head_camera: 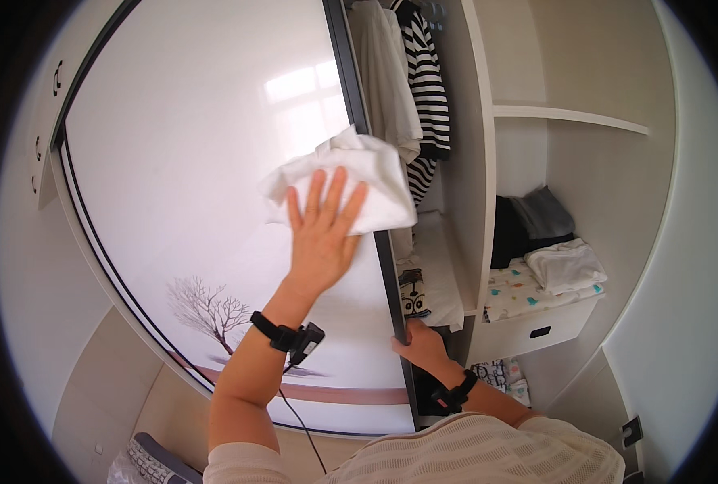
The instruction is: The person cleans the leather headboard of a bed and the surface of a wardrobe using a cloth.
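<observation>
A white cloth (359, 209) lies under my left hand (322, 236), which presses it with spread fingers against the glossy white sliding wardrobe door (214, 157). The cloth reaches over the door's dark right frame and looks slightly blurred. Lower down, my right hand (422, 348) grips the dark edge frame (389, 266) of the same door, its fingers curled round it. A printed bare tree (214, 314) decorates the lower part of the panel. Each wrist wears a black strap with a small device.
Beside the door, the wardrobe shows hanging clothes, among them a black-and-white striped garment (428, 91). Folded textiles (565, 266) lie above a white drawer (540, 330) at right. A black cable (301, 423) hangs from my left wrist device. A wall socket (631, 431) sits low right.
</observation>
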Motion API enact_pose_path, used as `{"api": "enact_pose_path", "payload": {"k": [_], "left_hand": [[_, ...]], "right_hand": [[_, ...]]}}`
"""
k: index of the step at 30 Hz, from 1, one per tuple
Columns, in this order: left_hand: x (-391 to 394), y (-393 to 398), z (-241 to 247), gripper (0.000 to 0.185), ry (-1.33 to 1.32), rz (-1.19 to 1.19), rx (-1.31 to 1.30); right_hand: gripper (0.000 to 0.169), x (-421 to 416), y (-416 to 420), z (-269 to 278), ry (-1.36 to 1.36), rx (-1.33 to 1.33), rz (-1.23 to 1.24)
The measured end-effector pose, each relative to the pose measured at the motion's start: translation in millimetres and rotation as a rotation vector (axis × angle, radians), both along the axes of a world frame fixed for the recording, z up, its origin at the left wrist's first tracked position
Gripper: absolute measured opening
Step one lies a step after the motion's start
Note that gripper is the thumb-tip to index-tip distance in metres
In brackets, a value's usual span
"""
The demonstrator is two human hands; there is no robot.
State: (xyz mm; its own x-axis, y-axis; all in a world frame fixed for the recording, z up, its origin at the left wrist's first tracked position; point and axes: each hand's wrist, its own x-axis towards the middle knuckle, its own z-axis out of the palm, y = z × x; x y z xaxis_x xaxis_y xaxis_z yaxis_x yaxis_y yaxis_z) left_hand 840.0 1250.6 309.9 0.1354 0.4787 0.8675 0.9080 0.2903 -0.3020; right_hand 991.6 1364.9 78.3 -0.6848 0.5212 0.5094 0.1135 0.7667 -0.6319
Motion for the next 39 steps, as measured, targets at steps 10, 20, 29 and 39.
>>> {"api": "enact_pose_path", "payload": {"k": [10,20,29,39], "left_hand": [[-123,-76,-35,0.062,-0.571,0.182,0.766],[72,29,-189,0.067,-0.441,0.154,0.111],[26,4,-128,0.063,-0.917,0.093,0.587],[57,28,-121,0.064,-0.902,0.063,0.478]], "right_hand": [[0.035,10,11,-7,0.009,-0.012,-0.035],[0.037,9,31,-15,0.095,0.060,0.052],[0.034,18,52,-20,0.236,0.146,0.124],[0.031,47,83,-4,0.173,0.115,0.322]]}}
